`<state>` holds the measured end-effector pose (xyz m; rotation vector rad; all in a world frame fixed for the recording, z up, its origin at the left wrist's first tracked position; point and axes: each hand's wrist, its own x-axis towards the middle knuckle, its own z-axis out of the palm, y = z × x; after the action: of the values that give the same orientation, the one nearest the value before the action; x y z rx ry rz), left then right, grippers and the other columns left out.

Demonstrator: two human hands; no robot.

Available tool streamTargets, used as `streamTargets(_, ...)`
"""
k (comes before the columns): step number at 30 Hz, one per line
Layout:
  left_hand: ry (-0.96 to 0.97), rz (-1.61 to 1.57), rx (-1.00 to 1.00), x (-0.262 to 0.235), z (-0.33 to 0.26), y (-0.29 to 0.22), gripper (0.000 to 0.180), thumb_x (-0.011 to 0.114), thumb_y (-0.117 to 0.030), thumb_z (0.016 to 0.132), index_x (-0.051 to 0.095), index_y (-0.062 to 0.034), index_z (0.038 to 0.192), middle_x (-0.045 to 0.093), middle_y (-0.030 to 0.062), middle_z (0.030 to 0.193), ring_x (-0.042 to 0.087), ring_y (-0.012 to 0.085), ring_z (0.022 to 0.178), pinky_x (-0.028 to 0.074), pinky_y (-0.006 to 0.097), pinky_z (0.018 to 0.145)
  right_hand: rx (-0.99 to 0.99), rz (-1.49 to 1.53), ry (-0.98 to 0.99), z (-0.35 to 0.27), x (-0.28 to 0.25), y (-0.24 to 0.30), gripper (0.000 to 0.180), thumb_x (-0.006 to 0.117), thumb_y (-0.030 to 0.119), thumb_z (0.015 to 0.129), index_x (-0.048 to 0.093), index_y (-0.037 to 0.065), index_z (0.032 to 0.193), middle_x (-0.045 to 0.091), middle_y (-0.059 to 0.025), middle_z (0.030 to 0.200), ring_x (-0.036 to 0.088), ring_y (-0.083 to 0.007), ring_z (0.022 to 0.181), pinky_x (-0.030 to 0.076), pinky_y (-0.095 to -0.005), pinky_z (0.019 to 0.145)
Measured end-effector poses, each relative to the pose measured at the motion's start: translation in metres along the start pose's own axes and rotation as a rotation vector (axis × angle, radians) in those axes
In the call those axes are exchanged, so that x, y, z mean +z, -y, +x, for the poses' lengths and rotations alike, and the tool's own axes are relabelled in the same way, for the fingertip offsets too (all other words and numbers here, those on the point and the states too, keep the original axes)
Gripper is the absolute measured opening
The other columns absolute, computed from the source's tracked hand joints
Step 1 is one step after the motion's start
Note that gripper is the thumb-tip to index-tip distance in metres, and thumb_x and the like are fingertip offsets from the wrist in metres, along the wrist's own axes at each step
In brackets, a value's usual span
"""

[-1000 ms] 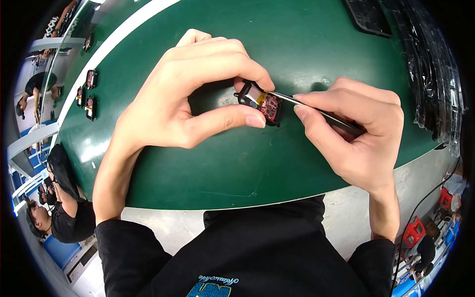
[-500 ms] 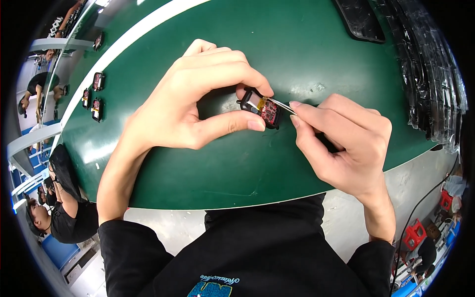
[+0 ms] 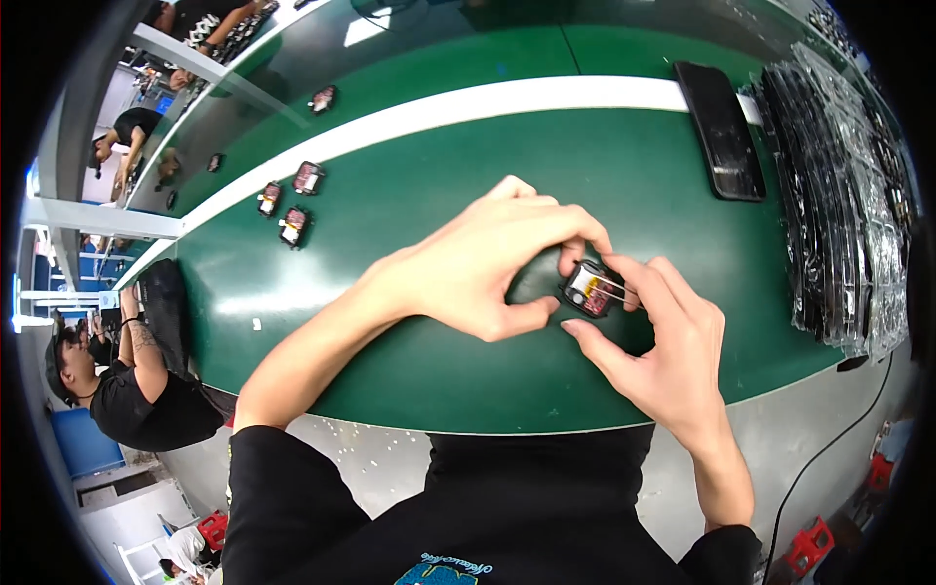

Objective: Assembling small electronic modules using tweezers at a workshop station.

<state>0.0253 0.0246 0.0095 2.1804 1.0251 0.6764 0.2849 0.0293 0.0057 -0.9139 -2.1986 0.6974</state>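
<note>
A small black electronic device [image 3: 589,290] lies face up on the green table between my hands, its casing showing a red circuit board, a silver-white block and yellow tape. My left hand [image 3: 492,258] curves around its left side, with a fingertip at the upper corner and the thumb at the left edge. Metal tweezers [image 3: 612,289] rest in the bent fingers of my right hand [image 3: 673,331], their tips over the board. The right index finger reaches the device's upper right, while the right thumb is spread below it, near the lower edge.
Several similar devices [image 3: 293,226] sit at the left, some beyond a white strip [image 3: 468,113]. A black phone [image 3: 721,132] lies at the far right beside stacked clear plastic trays [image 3: 829,205]. Another person [image 3: 146,380] sits at the left end.
The device has come down from a tilted hold to lie flatter. My right thumb has left the tweezers and spread toward the device. The view has shifted, showing more of the table's far side.
</note>
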Motion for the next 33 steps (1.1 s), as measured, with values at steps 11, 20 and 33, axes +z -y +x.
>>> streamTargets(11, -0.242, 0.191, -0.202, -0.059, -0.006, 0.026, 0.051, 0.088, -0.009, 0.087, 0.072, -0.0034, 0.136, 0.074, 0.0136, 0.122, 0.067, 0.0248, 0.102, 0.055, 0.039, 0.096, -0.019, -0.027, -0.04, -0.016, -0.055, 0.012, 0.043, 0.093, 0.022, 0.089, 0.076, 0.005, 0.125, 0.071, -0.0056, 0.094, 0.074, -0.0256, 0.07, 0.057, -0.0379, 0.06)
streamTargets(20, -0.526, 1.0, -0.635, -0.149, -0.07, 0.137, 0.043, 0.074, -0.037, 0.108, 0.067, -0.0024, 0.133, 0.07, 0.0138, 0.125, 0.068, 0.0376, 0.12, 0.058, 0.05, 0.096, 0.247, -0.324, -0.652, -0.03, -0.215, -0.012, 0.046, 0.099, 0.01, 0.083, 0.081, 0.001, 0.124, 0.057, 0.0059, 0.081, 0.043, -0.0007, 0.065, 0.03, -0.0217, 0.055)
streamTargets(33, -0.557, 0.897, -0.536, -0.141, -0.057, 0.158, 0.034, 0.06, -0.008, 0.112, 0.06, -0.0037, 0.146, 0.068, 0.0235, 0.129, 0.068, 0.0434, 0.12, 0.055, 0.052, 0.103, 0.519, -0.369, -0.749, -0.066, -0.295, -0.093, 0.035, 0.091, 0.017, 0.098, 0.082, -0.01, 0.118, 0.066, 0.0067, 0.085, 0.051, -0.003, 0.075, 0.044, -0.0239, 0.067)
